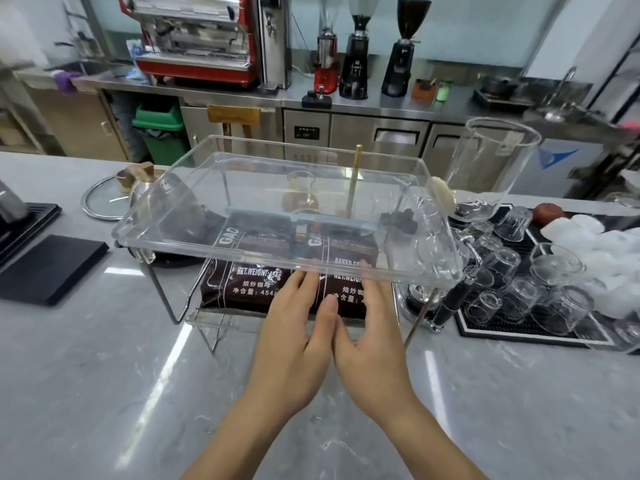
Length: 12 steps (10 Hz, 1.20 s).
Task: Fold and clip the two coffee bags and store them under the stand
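Two dark brown coffee bags lie side by side under the clear acrylic stand (194, 233) on the grey counter: the left bag (242, 282) and the right bag (349, 268). A pale blue clip (301, 218) runs across their folded tops. My left hand (294, 334) rests flat with its fingers on the left bag's lower edge. Beside it, thumbs touching, my right hand (374, 344) lies with fingers on the right bag. Both hands are flat and grip nothing. The stand's tray hides the fingertips partly.
A black mat (519, 327) with several upturned glasses sits to the right, next to a glass carafe (491, 168). A black pad (52, 268) and a kettle with glass lid (138, 188) are at the left. Coffee machines line the back counter.
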Tool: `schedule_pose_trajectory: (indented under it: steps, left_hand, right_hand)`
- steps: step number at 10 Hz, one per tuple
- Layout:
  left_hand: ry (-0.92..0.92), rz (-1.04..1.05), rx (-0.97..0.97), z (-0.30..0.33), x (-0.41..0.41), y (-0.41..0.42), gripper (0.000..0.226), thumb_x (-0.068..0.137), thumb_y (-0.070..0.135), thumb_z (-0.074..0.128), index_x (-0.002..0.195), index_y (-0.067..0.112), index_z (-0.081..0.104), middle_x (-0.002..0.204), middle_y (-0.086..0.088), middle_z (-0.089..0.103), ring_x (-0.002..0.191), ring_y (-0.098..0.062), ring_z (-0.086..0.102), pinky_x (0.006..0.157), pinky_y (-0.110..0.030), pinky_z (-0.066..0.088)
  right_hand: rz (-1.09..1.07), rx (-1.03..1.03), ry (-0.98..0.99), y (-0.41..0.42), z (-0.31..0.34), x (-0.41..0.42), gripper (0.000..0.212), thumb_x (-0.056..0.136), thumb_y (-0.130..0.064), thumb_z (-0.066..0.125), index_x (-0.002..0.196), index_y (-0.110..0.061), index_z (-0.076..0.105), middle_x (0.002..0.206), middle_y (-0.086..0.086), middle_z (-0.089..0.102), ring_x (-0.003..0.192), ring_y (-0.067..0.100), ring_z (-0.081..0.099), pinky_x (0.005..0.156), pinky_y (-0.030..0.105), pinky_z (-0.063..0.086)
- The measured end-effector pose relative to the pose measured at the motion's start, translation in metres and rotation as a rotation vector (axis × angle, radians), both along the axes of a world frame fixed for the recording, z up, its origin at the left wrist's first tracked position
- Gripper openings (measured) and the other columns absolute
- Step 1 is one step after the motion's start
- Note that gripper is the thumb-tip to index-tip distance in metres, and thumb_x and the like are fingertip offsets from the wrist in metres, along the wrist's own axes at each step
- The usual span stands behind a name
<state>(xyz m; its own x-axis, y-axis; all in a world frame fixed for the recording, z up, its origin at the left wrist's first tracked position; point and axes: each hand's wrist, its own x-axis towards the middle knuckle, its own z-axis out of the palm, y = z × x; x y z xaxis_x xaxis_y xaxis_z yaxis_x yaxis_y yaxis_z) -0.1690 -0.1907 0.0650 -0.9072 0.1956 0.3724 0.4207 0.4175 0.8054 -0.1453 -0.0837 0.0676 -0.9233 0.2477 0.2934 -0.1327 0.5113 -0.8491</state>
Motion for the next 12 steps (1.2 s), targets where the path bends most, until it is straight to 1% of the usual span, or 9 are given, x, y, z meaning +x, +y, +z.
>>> schedule_pose_trajectory:
  steps: [2, 3, 5, 6, 7, 8, 10, 11, 12]
  left_hand:
    - [0.050, -0.072, -0.093, 0.002, -0.005, 0.002, 0.044, 0.101, 0.025, 0.035, 0.145, 0.027, 0.039, 0.151, 0.012, 0.037, 0.143, -0.001, 0.026, 0.118, -0.025, 0.025]
    - [0.054, -0.084, -0.217, -0.003, -0.009, 0.002, 0.046, 0.101, 0.030, 0.029, 0.147, 0.024, 0.036, 0.150, 0.004, 0.039, 0.143, -0.012, 0.031, 0.117, -0.037, 0.029]
    - [0.171, -0.002, -0.537, -0.016, -0.015, 0.002, 0.056, 0.102, 0.036, 0.018, 0.152, 0.013, 0.026, 0.161, -0.001, 0.026, 0.150, -0.017, 0.019, 0.120, -0.039, 0.021]
    - [0.156, 0.101, -0.654, -0.022, -0.011, 0.002, 0.063, 0.101, 0.040, 0.010, 0.149, 0.009, 0.034, 0.158, -0.006, 0.032, 0.149, -0.021, 0.024, 0.119, -0.041, 0.010]
    - [0.170, 0.144, -0.704, -0.021, -0.007, 0.003, 0.071, 0.101, 0.042, -0.001, 0.146, 0.005, 0.039, 0.154, -0.009, 0.039, 0.146, -0.024, 0.030, 0.117, -0.042, 0.001]
    - [0.163, 0.152, -0.647, -0.020, -0.005, 0.003, 0.063, 0.101, 0.040, 0.010, 0.146, 0.005, 0.038, 0.156, -0.008, 0.036, 0.147, -0.021, 0.025, 0.119, -0.040, -0.002]
    - [0.264, 0.083, -0.340, -0.016, 0.021, 0.004, 0.045, 0.097, 0.027, 0.039, 0.123, 0.003, 0.065, 0.131, -0.009, 0.064, 0.126, -0.024, 0.056, 0.112, -0.040, 0.035]
    - [0.380, 0.065, -0.221, -0.007, 0.037, 0.005, 0.032, 0.092, 0.023, 0.051, 0.104, 0.006, 0.075, 0.106, -0.004, 0.074, 0.100, -0.018, 0.068, 0.088, -0.035, 0.054]
    - [0.418, 0.068, -0.156, 0.007, 0.048, 0.011, 0.022, 0.088, 0.025, 0.059, 0.093, 0.013, 0.076, 0.091, 0.005, 0.075, 0.084, -0.013, 0.070, 0.073, -0.030, 0.055]
  right_hand:
    - [0.032, 0.093, 0.009, 0.002, 0.002, -0.003, 0.055, 0.089, -0.019, 0.059, 0.137, -0.039, 0.040, 0.141, -0.021, 0.035, 0.134, -0.006, 0.030, 0.112, 0.020, 0.028]
    - [0.053, 0.178, -0.034, 0.004, 0.000, -0.006, 0.056, 0.090, -0.016, 0.054, 0.140, -0.034, 0.039, 0.147, -0.015, 0.032, 0.140, -0.004, 0.020, 0.117, 0.027, 0.025]
    - [0.108, 0.569, -0.073, 0.009, -0.004, -0.010, 0.057, 0.095, -0.018, 0.033, 0.151, -0.013, 0.024, 0.161, 0.001, 0.015, 0.145, 0.006, -0.006, 0.123, 0.037, 0.002]
    - [0.047, 0.716, -0.104, 0.009, -0.010, -0.009, 0.060, 0.093, -0.026, 0.018, 0.148, -0.006, 0.029, 0.158, 0.010, 0.025, 0.148, 0.021, 0.015, 0.118, 0.039, -0.001]
    - [-0.014, 0.810, -0.146, 0.007, -0.011, -0.009, 0.061, 0.090, -0.027, 0.020, 0.140, -0.002, 0.044, 0.148, 0.014, 0.044, 0.140, 0.028, 0.036, 0.114, 0.046, 0.015]
    - [-0.038, 0.854, -0.117, 0.006, -0.004, -0.005, 0.054, 0.086, -0.025, 0.031, 0.126, -0.002, 0.060, 0.132, 0.013, 0.062, 0.126, 0.027, 0.056, 0.105, 0.044, 0.039]
    - [0.126, 0.704, 0.006, 0.018, 0.016, 0.023, 0.041, 0.089, -0.020, 0.037, 0.113, -0.008, 0.068, 0.116, 0.007, 0.070, 0.113, 0.023, 0.063, 0.102, 0.035, 0.048]
    - [0.113, 0.621, 0.083, 0.034, 0.025, 0.046, 0.022, 0.090, -0.019, 0.048, 0.096, -0.017, 0.069, 0.091, -0.002, 0.072, 0.086, 0.017, 0.066, 0.077, 0.035, 0.054]
    - [0.066, 0.577, 0.171, 0.048, 0.035, 0.062, 0.012, 0.087, -0.017, 0.059, 0.087, -0.018, 0.071, 0.080, -0.003, 0.073, 0.074, 0.018, 0.069, 0.066, 0.037, 0.055]
